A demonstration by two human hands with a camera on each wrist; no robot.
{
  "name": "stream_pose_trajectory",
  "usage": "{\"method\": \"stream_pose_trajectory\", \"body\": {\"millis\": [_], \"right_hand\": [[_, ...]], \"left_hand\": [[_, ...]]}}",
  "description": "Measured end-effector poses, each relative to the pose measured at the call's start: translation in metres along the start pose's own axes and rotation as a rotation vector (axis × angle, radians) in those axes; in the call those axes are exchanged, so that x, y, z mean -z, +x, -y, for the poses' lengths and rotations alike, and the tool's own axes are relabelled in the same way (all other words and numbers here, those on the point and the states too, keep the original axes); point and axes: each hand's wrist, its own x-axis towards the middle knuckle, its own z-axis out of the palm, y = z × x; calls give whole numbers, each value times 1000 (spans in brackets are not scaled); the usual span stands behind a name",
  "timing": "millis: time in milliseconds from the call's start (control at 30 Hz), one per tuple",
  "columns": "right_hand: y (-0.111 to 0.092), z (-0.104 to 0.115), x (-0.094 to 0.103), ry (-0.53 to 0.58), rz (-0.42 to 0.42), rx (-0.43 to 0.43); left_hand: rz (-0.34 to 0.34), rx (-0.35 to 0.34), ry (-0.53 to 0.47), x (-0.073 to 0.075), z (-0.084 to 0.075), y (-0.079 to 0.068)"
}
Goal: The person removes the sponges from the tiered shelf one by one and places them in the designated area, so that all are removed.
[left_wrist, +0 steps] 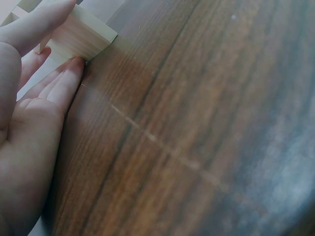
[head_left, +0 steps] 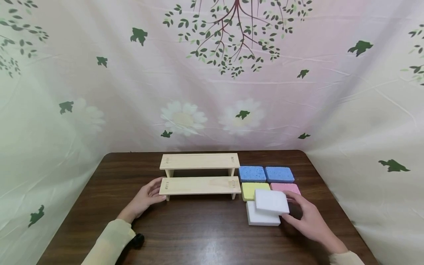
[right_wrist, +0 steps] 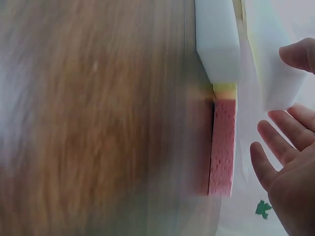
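Note:
My right hand (head_left: 308, 218) pinches a white sponge (head_left: 271, 201) between thumb and fingers at its right end. In the right wrist view this white sponge (right_wrist: 275, 64) is raised off the table. Below it lies a second white sponge (head_left: 262, 220), partly covered by the first in the head view. Just behind are a yellow sponge (head_left: 248, 191) and a pink sponge (head_left: 286, 187). My left hand (head_left: 145, 198) is at the left end of a two-tier wooden shelf (head_left: 200, 185); in the left wrist view its extended fingertips touch the wood (left_wrist: 81, 37).
Two blue sponges (head_left: 252, 173) lie side by side behind the yellow and pink ones, right of the shelf. Everything stands on a dark brown wooden table (head_left: 198, 235). A patterned cloth (head_left: 212, 92) hangs around its back and sides.

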Motion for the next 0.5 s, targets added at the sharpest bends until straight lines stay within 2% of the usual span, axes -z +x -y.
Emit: {"method": "stream_pose_trajectory", "body": {"millis": [500], "right_hand": [[-21,-27,19,-25,-69,-40]], "left_hand": [[12,-9,2,1,1,1]]}}
